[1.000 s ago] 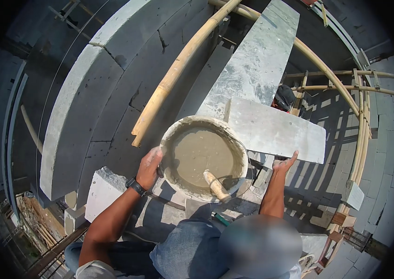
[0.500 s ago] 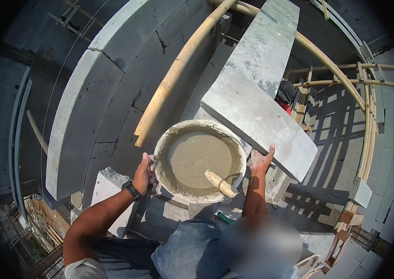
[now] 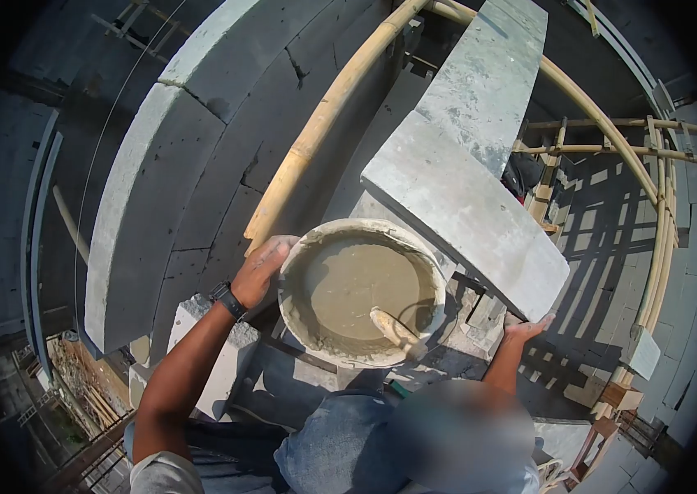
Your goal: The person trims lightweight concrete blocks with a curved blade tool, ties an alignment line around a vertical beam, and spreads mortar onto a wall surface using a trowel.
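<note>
A round, pale bucket (image 3: 285,317) of wet grey mortar (image 3: 357,284) stands in front of me, its rim crusted. A wooden handle (image 3: 394,328) rises from the mortar and leans on the near right rim; the rest of that tool is hidden. My left hand (image 3: 264,265), a watch on its wrist, is at the bucket's upper left rim with fingers stretched out, holding nothing. Right of the bucket lies a long, light grey concrete block (image 3: 468,214). My right hand (image 3: 528,328) cups that block's near right corner, fingers partly hidden.
A tall wall of grey blocks (image 3: 159,206) curves along the left. A bamboo pole (image 3: 315,132) runs between wall and bucket. Another slab (image 3: 488,82) lies beyond the long block. A broken block (image 3: 217,354) sits below my left forearm. Bamboo railing (image 3: 659,247) stands at right.
My right hand has left the bucket's right side and moved right to the block's corner. My left hand has shifted up along the bucket's left rim. The view has shifted slightly.
</note>
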Demonstrator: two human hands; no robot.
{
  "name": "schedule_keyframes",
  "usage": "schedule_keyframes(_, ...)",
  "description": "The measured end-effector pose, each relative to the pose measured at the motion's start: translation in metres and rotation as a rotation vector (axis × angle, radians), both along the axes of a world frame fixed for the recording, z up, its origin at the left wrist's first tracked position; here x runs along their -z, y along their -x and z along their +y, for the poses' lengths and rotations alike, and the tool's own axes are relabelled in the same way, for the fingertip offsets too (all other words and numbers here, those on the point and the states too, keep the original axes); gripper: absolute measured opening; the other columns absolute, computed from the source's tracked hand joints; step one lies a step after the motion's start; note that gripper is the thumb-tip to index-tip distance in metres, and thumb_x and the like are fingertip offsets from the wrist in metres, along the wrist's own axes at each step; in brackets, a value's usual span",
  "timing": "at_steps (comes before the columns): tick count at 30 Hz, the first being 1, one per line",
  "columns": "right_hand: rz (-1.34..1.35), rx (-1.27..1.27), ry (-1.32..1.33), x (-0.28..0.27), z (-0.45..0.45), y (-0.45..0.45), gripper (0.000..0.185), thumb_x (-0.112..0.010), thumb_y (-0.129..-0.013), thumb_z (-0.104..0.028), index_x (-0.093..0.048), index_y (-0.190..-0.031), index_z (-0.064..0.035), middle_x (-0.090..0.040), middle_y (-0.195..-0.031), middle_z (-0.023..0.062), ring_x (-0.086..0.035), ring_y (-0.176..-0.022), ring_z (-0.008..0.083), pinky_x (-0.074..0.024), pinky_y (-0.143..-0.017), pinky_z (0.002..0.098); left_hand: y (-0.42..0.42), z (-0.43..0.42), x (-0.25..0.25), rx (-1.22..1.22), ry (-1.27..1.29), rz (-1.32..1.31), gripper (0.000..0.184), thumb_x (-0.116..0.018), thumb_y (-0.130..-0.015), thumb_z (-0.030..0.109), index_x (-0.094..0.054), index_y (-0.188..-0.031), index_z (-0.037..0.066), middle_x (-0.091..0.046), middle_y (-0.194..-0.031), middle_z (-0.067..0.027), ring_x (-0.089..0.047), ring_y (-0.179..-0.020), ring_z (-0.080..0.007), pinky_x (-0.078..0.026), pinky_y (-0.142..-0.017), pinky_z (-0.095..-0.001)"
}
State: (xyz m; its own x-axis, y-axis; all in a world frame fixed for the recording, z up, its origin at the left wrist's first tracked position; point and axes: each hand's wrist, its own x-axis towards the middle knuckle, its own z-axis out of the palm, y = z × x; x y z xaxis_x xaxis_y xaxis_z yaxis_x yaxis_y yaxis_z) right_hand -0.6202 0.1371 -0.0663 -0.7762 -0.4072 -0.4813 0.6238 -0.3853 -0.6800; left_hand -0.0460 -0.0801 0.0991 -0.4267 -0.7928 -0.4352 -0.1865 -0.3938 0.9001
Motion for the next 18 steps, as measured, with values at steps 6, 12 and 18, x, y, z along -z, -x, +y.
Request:
schedule_keyframes(6,0.083,0.048,-0.05,-0.004,-0.006,-0.01,0.07,-0.064,-0.092,-0.052,-0.05,-0.149,-0.0131,-0.054,-0.15,0.0086,-0.051,-0.136,0.0346,-0.0439,-0.109,0.0576,-0.003,0.021,0.035,0.001,0.065,-0.005,0.057,-0.05,-0.107,0.047,-0.058,-0.137,-0.001,-0.061,-0.126,-0.0093,-0.053,-0.121,-0.0165,-0.039,-0.107,-0.0324)
schedule_keyframes(12,0.001,-0.036,0.068,0.016,-0.038,-0.036,0.065,-0.067,-0.094,-0.045,-0.051,-0.148,-0.0128,-0.055,-0.149,0.0068,-0.05,-0.138,0.0308,-0.0393,-0.112,0.0561,-0.003,0.009,0.034,0.055,-0.008,0.007,0.057,-0.052,-0.106,0.048,-0.058,-0.137,-0.001,-0.06,-0.125,-0.0078,-0.053,-0.12,-0.016,-0.038,-0.106,-0.0321)
schedule_keyframes(18,-0.1,-0.05,-0.099,0.012,-0.102,-0.061,0.073,-0.07,-0.09,-0.05,-0.05,-0.149,-0.0124,-0.052,-0.151,0.0069,-0.049,-0.135,0.0346,-0.0376,-0.111,0.0591,-0.006,0.009,0.031,0.108,0.072,-0.067,0.055,-0.051,-0.107,0.047,-0.06,-0.135,0.0,-0.061,-0.124,-0.0059,-0.053,-0.119,-0.015,-0.039,-0.105,-0.0313)
